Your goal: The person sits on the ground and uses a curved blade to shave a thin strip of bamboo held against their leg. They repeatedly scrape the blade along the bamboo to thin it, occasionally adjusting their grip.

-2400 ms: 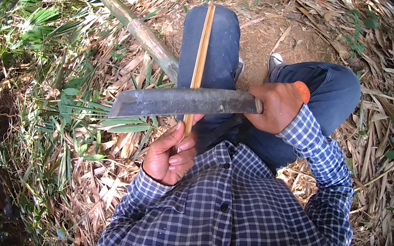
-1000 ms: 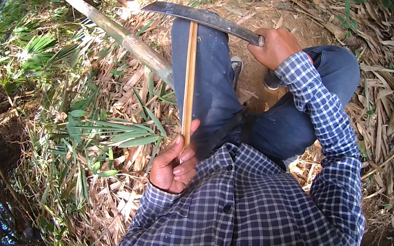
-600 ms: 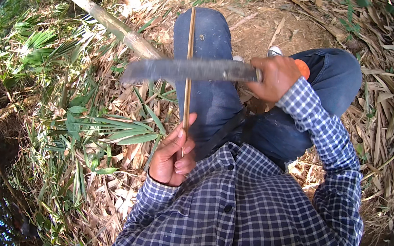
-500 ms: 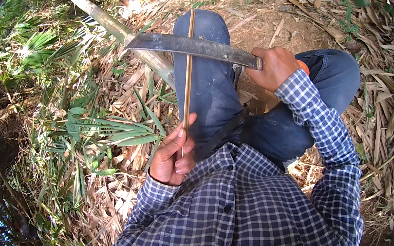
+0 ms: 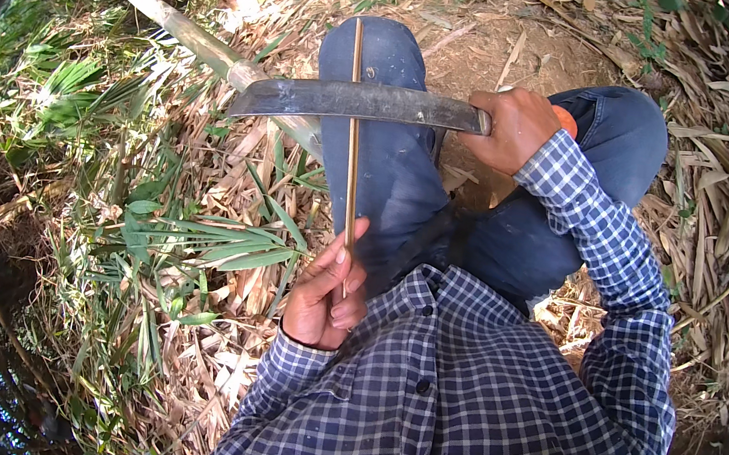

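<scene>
My left hand [image 5: 326, 294] is closed round the lower end of a thin bamboo strip [image 5: 353, 166], thumb pressed along it. The strip runs up over my left thigh to the knee. My right hand [image 5: 513, 129] grips the handle of a long curved machete [image 5: 354, 100], and the handle's orange end [image 5: 564, 121] shows behind the fist. The blade lies crosswise over the strip, its tip pointing left past my leg. Whether its edge touches the strip I cannot tell.
A thick bamboo pole [image 5: 179, 26] slants in from the upper left and passes behind my left knee [image 5: 373, 40]. Dry leaves [image 5: 229, 348] cover the ground around my legs. Green leaves [image 5: 238, 246] stick up beside my left hand, and bare soil [image 5: 475, 53] shows ahead.
The machete has come slightly nearer to me along the strip, its tip tilting lower. My right hand has shifted a little right, and my left hand has moved very slightly with the strip.
</scene>
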Demonstrator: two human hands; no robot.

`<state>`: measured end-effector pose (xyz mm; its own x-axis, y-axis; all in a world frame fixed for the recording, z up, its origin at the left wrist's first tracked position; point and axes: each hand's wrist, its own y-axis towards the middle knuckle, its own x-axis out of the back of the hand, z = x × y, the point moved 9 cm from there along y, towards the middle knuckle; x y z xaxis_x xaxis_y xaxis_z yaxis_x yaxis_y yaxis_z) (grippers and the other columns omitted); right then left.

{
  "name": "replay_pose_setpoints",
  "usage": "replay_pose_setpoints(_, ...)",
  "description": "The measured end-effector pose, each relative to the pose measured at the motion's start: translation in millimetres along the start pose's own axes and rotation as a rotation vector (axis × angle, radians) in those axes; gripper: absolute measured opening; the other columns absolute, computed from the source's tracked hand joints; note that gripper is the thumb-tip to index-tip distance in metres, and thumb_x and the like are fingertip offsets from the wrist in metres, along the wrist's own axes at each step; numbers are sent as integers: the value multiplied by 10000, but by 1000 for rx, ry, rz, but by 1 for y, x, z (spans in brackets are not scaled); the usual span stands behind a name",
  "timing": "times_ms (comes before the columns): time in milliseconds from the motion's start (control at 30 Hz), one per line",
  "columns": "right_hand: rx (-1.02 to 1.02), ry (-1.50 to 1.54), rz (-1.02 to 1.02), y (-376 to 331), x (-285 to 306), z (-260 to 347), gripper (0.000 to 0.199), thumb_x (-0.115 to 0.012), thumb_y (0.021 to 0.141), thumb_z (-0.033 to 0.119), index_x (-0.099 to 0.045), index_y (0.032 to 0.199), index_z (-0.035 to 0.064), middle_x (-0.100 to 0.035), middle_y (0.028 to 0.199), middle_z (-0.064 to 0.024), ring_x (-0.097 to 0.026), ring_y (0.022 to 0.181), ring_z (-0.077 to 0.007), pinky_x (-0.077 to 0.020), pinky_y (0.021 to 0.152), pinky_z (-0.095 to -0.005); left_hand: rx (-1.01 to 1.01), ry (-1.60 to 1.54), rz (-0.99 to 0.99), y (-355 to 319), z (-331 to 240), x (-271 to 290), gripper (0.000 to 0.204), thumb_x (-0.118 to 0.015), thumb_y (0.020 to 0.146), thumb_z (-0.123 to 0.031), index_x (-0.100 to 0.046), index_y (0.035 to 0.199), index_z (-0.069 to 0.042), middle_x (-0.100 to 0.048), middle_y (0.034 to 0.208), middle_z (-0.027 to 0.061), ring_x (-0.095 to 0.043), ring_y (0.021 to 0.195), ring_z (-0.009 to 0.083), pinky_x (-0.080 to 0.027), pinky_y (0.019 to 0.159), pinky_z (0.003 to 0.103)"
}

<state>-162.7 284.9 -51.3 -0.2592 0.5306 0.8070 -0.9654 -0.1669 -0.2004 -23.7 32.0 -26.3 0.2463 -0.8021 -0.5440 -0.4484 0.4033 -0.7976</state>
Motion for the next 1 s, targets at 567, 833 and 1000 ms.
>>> replay_pose_setpoints(567, 237, 43, -70, -34, -4, 34, 215, -720, 714, 241, -640, 756, 46, -616, 626, -158, -616, 573, -365, -477, 528, -446, -56, 145, -155, 1, -8, 0, 419, -548, 988, -119, -498, 1404, -116, -570, 743, 18, -415, 426, 47, -289, 366, 183)
replay_pose_setpoints(833, 150, 11, 11, -23, -2, 28, 190, -677, 726, 212, -654, 756, 26, -607, 622, -199, -625, 598, -393, -498, 564, -455, -59, 179, -164, -1, -9, -5, 409, -543, 994, -132, -502, 1400, -111, -532, 729, 2, -371, 425, 39, -277, 373, 181)
replay_pose_setpoints(1000, -77, -16, -71, 6, 5, -7, 216, -663, 734, 218, -683, 818, 20, -620, 639, -202, -635, 635, -398, -509, 584, -446, -65, 165, -157, -3, -9, -6, 405, -545, 993, -129, -506, 1396, -106, -532, 727, 3, -371, 427, 40, -270, 374, 187)
